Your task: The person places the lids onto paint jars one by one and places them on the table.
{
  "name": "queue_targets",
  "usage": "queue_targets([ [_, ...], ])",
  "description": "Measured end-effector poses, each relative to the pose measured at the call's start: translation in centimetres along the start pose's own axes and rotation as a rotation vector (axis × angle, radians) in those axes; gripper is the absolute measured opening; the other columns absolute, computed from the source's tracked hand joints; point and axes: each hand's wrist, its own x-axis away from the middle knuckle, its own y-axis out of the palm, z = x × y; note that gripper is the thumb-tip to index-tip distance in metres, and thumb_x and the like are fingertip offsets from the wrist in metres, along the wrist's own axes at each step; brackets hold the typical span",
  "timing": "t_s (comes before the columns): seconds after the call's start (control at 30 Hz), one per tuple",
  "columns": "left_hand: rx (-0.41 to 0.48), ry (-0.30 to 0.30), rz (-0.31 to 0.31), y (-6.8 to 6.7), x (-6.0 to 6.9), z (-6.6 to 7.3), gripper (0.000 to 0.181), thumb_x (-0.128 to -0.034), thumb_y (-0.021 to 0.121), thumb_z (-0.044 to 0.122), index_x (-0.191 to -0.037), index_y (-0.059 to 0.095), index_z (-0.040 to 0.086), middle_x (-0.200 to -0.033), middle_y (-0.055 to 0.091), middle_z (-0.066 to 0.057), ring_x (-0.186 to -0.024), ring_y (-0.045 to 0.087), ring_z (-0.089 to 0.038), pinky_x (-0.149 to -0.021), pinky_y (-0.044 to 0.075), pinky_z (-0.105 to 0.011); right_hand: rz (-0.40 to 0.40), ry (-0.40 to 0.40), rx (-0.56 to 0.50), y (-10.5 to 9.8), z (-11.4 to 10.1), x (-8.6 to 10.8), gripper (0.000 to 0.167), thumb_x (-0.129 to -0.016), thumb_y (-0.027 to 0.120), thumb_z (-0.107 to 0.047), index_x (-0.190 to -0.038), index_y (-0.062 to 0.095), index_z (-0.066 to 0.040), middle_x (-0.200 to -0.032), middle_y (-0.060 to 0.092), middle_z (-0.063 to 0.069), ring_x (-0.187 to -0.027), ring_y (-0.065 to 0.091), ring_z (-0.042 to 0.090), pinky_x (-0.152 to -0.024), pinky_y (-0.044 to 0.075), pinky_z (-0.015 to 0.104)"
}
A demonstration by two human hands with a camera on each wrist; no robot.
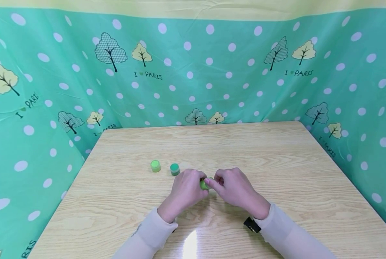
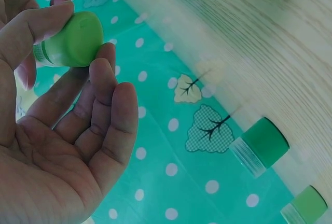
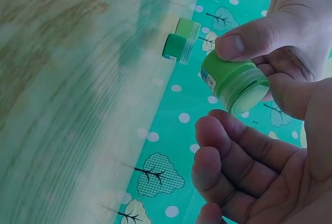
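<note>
A small jar (image 3: pixel 223 73) with a bright green body and a clear ridged lid (image 3: pixel 248 92) is held between the hands above the table. My left hand (image 1: pixel 189 189) pinches the green body, its thumb lying across it in the right wrist view. At the lid end is my right hand (image 1: pixel 233 187), its thumb and curled forefinger on either side of the lid; the exact contact is partly hidden. Left of the hands stand a dark green jar (image 1: pixel 174 169) and a light green jar (image 1: pixel 155 166), both upright with lids on.
The wood-grain table (image 1: pixel 264 144) extends around the hands. A teal curtain (image 1: pixel 209 82) with dots and trees hangs along its back and sides. A black wrist strap (image 1: pixel 252 225) shows by the right sleeve.
</note>
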Motion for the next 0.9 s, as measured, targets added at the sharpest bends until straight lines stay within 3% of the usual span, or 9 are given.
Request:
queue_targets([
  [0.23, -0.008, -0.005, 0.004, -0.05, 0.08, -0.03, 0.019, -0.0704, 0.088, 0.011, -0.082, 0.074, 0.014, -0.063, 0.054, 0.009, -0.053, 0.045, -0.006, -0.047, 0.04, -0.022, -0.013, 0.047, -0.016, -0.36, -0.27, -0.09, 0.04, -0.103, 0.058, -0.046, -0.072, 0.065, -0.023, -0.053, 0.045, -0.013, -0.046, 0.037, 0.002, -0.047, 0.035, 0.023],
  [0.4, -0.014, 0.0, 0.008, -0.1, 0.0, -0.07, 0.017, -0.0702, 0.087, 0.011, -0.082, 0.076, 0.015, -0.063, 0.055, 0.011, -0.054, 0.046, -0.006, -0.048, 0.04, -0.022, 0.02, -0.003, -0.033, -0.48, -0.23, -0.11, 0.021, -0.096, 0.073, -0.035, -0.093, 0.074, -0.014, -0.077, 0.064, -0.007, -0.062, 0.051, 0.008, -0.057, 0.044, 0.025],
  [0.57, -0.018, 0.014, 0.017, -0.11, -0.02, -0.1, 0.015, -0.0712, 0.088, 0.014, -0.08, 0.076, 0.016, -0.063, 0.055, 0.011, -0.054, 0.045, -0.005, -0.048, 0.04, -0.022, 0.004, -0.077, -0.047, -0.53, -0.12, -0.01, 0.034, -0.083, 0.085, -0.024, -0.11, 0.074, -0.007, -0.091, 0.07, -0.001, -0.07, 0.058, 0.015, -0.061, 0.047, 0.026],
  [0.9, -0.015, 0.024, 0.027, -0.04, -0.05, -0.17, 0.017, -0.0696, 0.088, 0.01, -0.076, 0.073, 0.014, -0.062, 0.054, 0.01, -0.054, 0.045, -0.007, -0.049, 0.04, -0.023, -0.017, -0.111, -0.025, -0.71, -0.3, 0.1, 0.035, -0.078, 0.086, -0.013, -0.111, 0.074, -0.013, -0.092, 0.07, -0.009, -0.072, 0.057, 0.012, -0.069, 0.044, 0.03],
])
